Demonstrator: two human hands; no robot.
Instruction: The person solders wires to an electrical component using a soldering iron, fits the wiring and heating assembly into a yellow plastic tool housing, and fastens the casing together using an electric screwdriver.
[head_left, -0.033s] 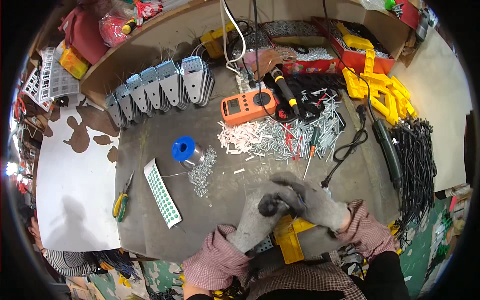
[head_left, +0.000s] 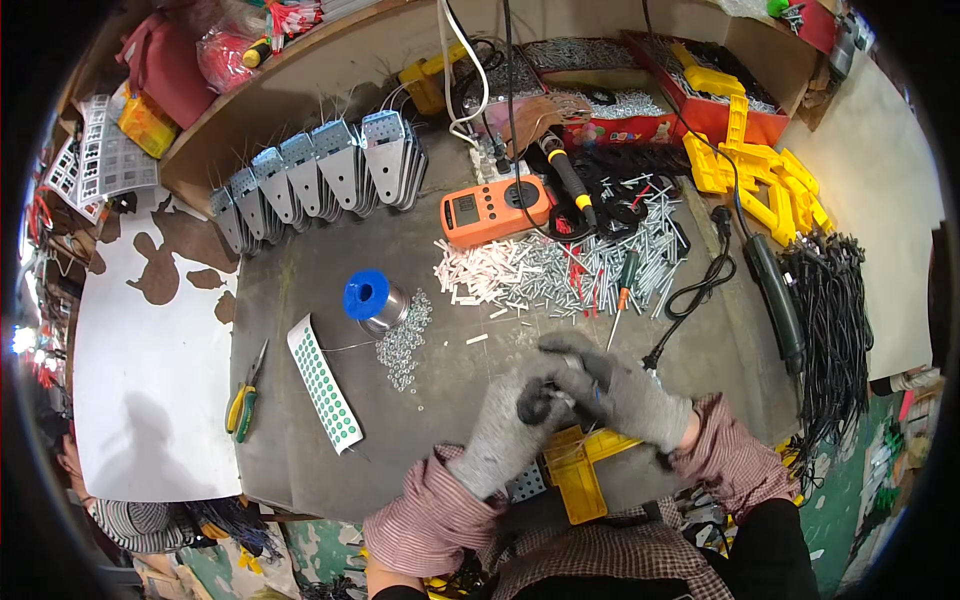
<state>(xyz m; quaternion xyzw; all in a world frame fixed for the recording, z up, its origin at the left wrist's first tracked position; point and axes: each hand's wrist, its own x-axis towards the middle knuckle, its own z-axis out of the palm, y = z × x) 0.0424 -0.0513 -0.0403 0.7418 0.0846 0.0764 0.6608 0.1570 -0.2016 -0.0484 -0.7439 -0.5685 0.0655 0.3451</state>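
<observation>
Both hands wear grey gloves and meet over the near edge of the table. My left hand is closed, its dark fingertips curled in. Pressed against it, my right hand is closed too, its fingers bent across the left ones. Whatever they pinch between them is hidden by the gloves. Just under the hands lies a yellow plastic handle-shaped part, partly covered by them. Beside it, near my left wrist, shows the corner of a perforated metal plate. A screwdriver lies beyond my right hand, its tip toward the fingers.
A solder spool stands by scattered nuts. Behind are screws, pale sleeves and an orange multimeter. Metal brackets line the back left. Pliers and a green-dotted sticker strip lie left; black cables hang right.
The hands stay together and shift only slightly, with the fingers bent a little differently. The yellow part's arm shows slightly more to the right.
</observation>
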